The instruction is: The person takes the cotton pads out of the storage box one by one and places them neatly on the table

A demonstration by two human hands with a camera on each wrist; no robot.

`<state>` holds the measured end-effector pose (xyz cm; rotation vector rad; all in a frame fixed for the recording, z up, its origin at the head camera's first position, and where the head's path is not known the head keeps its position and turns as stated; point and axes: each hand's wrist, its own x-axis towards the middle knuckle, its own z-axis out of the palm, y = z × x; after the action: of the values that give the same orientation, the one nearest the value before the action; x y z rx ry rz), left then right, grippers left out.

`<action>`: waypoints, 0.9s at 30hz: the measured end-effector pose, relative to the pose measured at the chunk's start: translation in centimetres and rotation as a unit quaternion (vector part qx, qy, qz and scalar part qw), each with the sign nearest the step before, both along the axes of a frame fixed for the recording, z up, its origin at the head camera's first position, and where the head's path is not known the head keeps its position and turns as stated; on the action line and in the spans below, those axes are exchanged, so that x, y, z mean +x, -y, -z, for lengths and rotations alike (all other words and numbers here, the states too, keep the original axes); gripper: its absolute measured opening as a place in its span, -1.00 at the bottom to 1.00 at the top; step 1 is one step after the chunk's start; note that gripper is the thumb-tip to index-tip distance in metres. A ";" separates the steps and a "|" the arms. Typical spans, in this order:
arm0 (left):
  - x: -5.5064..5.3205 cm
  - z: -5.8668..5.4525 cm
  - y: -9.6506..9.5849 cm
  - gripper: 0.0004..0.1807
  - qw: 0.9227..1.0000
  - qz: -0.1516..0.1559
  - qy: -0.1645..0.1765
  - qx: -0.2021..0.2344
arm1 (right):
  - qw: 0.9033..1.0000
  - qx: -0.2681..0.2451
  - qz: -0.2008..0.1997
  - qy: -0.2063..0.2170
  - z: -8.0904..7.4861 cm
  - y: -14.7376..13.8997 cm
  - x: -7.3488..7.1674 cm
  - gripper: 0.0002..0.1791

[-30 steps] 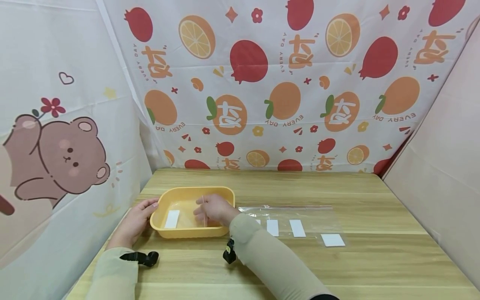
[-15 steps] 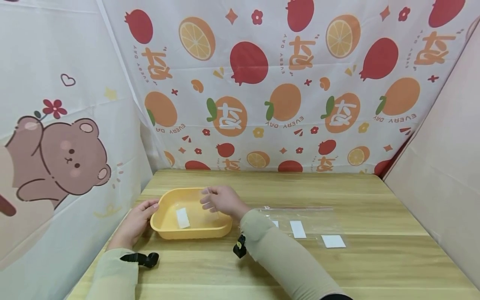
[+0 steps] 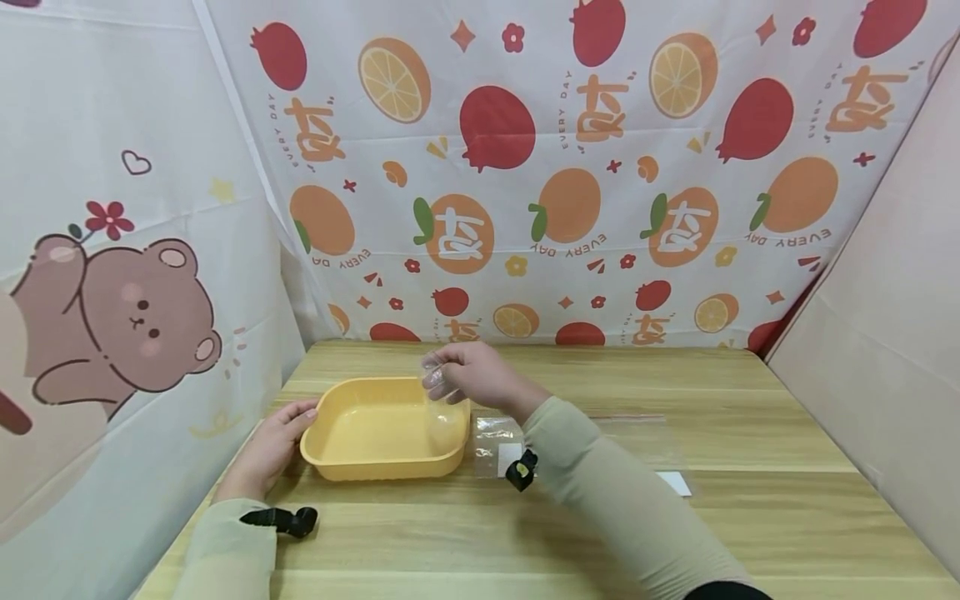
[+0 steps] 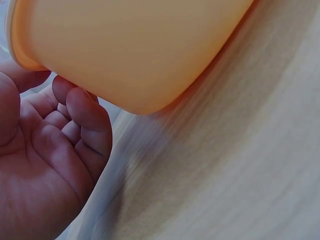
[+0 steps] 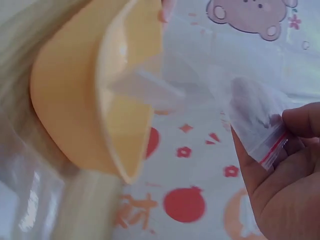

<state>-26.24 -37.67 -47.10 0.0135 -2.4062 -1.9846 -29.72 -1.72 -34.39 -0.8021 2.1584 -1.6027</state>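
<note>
A yellow plastic tub [image 3: 367,433] stands on the table, and no card shows inside it. My left hand [image 3: 273,446] grips its left end, the thumb at the rim and the curled fingers [image 4: 90,120] against the outer wall. Over the tub's right end, my right hand [image 3: 483,379] pinches a small clear zip bag [image 5: 255,115] by its red-lined top edge. The bag hangs down, hard to see in the head view. A blurred white card [image 5: 150,87] shows at its lower part in the right wrist view.
To the right of the tub lie several clear zip bags [image 3: 489,429], partly hidden by the right forearm. White cards [image 3: 510,456] show at their lower ends. The wooden table [image 3: 420,533] meets a fruit-print cloth [image 3: 540,275] at the back.
My right hand has lifted the zip bag up out of the tub and moved right. The white card seen in the tub before no longer shows there. The left hand stays put.
</note>
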 end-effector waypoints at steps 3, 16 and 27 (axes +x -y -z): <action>0.0 0.1 0.0 -0.35 1.000 -0.001 -0.002 -0.005 | 0.999 0.023 -0.008 -0.024 -1.4 -1.5 0.6 -0.70; 0.3 0.6 0.2 -0.39 1.000 -0.004 -0.013 0.005 | 0.990 0.086 -0.047 -0.098 -4.0 -8.3 2.3 -0.72; 0.2 0.9 0.6 -0.39 1.000 -0.003 -0.010 0.016 | 0.979 0.146 -0.047 -0.135 -3.1 -17.9 3.3 -0.72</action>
<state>-26.05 -38.31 -48.04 0.0005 -2.3606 -2.0099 -26.45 16.18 -31.33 -1.0549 2.4244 -1.1488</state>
